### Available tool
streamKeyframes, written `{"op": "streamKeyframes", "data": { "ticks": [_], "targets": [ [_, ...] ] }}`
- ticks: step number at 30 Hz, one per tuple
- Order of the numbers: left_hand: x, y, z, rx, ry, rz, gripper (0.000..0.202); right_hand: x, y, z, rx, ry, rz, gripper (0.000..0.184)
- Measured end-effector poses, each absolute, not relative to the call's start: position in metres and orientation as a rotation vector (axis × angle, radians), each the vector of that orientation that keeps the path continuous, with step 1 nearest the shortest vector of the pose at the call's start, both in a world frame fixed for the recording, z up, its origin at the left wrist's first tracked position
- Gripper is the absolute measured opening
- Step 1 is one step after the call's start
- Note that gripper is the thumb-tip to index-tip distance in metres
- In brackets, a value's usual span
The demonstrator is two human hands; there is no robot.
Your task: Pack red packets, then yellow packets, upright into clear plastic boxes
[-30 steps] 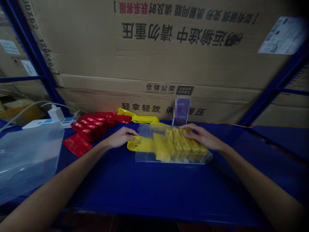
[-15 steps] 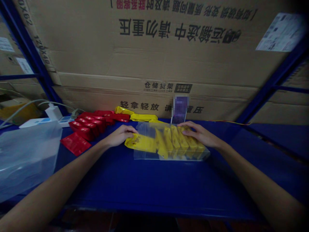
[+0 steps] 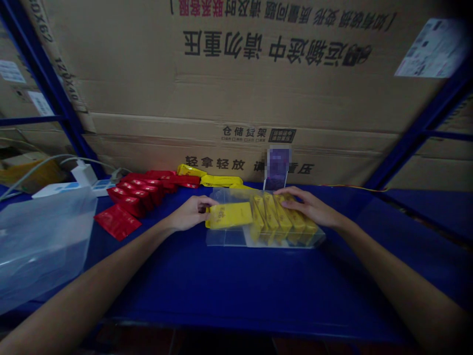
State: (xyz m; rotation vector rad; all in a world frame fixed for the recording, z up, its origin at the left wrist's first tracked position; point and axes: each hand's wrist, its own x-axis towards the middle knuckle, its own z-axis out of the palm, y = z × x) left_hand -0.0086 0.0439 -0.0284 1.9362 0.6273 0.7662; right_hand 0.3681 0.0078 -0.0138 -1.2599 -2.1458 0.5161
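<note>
My left hand [image 3: 192, 213] pinches the left end of a yellow packet [image 3: 232, 215], which lies flat, mostly inside the mouth of a clear plastic bag [image 3: 226, 238]. Several more yellow packets [image 3: 283, 221] stand in a leaning row in the right part of the bag. My right hand [image 3: 305, 203] grips the bag's far upper edge, its thumb and fingers over the tops of the packets at the row's right side. Part of that grip is hidden by the hand itself.
Red packets [image 3: 135, 193] lie in rows at the back left, with loose yellow packets [image 3: 220, 181] beside them. Clear plastic sheeting [image 3: 44, 241] covers the left side of the blue table [image 3: 236, 291]. A phone [image 3: 277, 167] leans on the cardboard [image 3: 229, 93] behind. A power strip [image 3: 61, 189] sits far left.
My left hand has moved right, bringing its packet further into the bag. At the row's left end, a packet that was tilted over no longer shows that way. The right hand stays on the bag.
</note>
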Motion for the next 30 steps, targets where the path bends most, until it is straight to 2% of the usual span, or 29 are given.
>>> {"op": "streamKeyframes", "data": {
  "ticks": [12,30],
  "targets": [
    [0.002,0.036,-0.026,1.690,0.734,0.995,0.023,0.366,0.006,-0.012,-1.288,-2.120,0.522,0.034],
    [0.018,0.048,-0.039,1.621,0.979,1.252,0.040,0.367,0.008,-0.014,-1.290,-2.111,0.536,0.035]
  ]
}}
